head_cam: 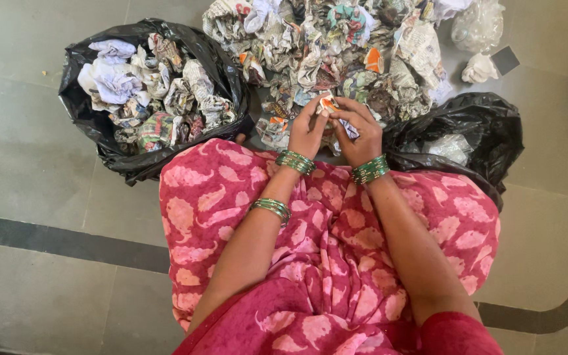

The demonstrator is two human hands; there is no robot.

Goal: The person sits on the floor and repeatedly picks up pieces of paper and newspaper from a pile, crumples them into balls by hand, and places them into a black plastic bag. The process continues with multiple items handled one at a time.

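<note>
From the head view, the left hand and right hand meet just beyond the knees, fingers of both pinched on one small crumpled paper piece. The piece sits between the fingertips, at the near edge of the paper heap, with an open black bag to the left.

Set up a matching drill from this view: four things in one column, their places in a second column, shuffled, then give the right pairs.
Things:
1. black bag full of crumpled paper
2. black bag with clear plastic
3. small white and orange scrap
4. loose paper heap

Places:
A. on the floor straight ahead of the knees
B. between the left hand and right hand
C. on the person's left
D. on the person's right

Pairs: 1-C, 2-D, 3-B, 4-A
</note>
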